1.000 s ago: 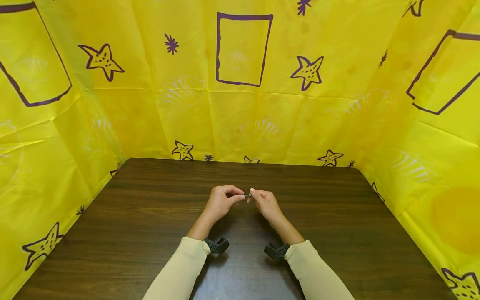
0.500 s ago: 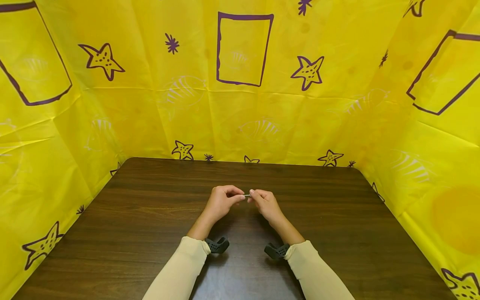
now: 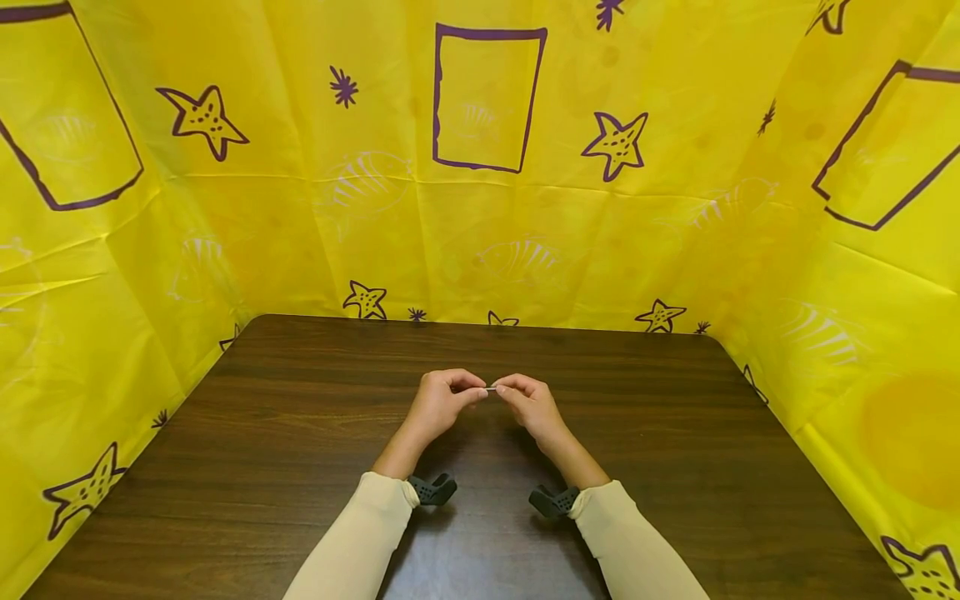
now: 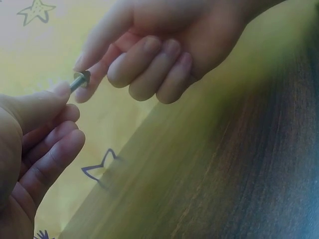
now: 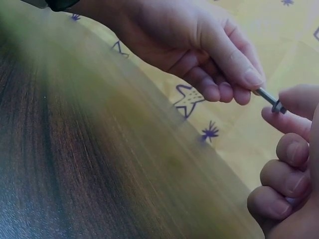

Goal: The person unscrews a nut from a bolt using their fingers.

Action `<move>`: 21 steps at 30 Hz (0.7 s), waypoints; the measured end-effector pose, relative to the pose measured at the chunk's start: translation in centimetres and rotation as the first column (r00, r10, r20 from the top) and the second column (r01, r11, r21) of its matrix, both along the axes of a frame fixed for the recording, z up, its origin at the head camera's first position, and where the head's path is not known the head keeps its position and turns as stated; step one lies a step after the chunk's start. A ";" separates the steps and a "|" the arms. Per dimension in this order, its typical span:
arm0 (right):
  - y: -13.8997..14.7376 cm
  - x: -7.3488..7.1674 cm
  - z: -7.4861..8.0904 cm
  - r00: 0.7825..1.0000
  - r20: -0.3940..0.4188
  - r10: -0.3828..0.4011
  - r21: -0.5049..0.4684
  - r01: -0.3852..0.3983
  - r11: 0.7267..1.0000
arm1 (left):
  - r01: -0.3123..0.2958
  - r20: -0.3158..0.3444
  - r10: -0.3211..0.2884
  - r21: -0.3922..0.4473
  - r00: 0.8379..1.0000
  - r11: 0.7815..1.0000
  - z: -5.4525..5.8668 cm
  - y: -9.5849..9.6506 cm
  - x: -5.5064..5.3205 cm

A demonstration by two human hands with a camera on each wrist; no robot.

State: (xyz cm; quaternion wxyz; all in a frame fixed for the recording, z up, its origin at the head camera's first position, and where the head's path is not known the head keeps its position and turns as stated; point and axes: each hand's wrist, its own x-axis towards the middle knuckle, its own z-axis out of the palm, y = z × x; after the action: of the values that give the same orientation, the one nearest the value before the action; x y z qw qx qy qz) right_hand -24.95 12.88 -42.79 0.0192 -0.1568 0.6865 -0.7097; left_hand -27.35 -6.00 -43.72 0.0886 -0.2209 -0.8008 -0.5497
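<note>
A small metal bolt point(image 5: 267, 96) spans the short gap between the two hands, held above the table. My left hand point(image 3: 441, 402) pinches its shaft between thumb and index finger, hiding one end. At the other end sits a wider piece point(image 4: 82, 78), a nut or the bolt's head; I cannot tell which. Thumb and index finger of my right hand point(image 3: 531, 407) lie on opposite sides of this piece and pinch it. The right hand's other fingers point(image 4: 145, 74) are curled in towards the palm.
Below the hands spreads a dark wood-grain table point(image 3: 315, 450). Yellow cloth point(image 3: 300, 208) printed with starfish and fish surrounds its back and sides. Each wrist wears a dark band point(image 3: 553, 502).
The right thumb and fingers have rolled against the bolt's end and reach slightly further left, with the thumb straighter. The left hand stays nearly still.
</note>
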 end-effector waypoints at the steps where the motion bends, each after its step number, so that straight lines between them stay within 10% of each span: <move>1: 0.0 0.0 0.0 1.000 -0.008 0.003 -0.001 -0.003 1.000 | 0.000 -0.001 0.000 0.001 1.000 1.000 0.0 0.0 0.0; 21: 0.1 0.0 0.1 0.999 0.002 -0.040 0.023 0.040 0.999 | 0.005 0.009 -0.004 -0.020 1.000 1.000 -0.2 0.2 -0.1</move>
State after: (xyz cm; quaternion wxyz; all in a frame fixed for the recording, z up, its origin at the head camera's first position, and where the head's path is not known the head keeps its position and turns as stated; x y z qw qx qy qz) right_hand -24.94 13.03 -42.69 0.0077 -0.1418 0.6975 -0.7024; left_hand -27.40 -5.82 -43.87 0.0817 -0.2211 -0.8060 -0.5429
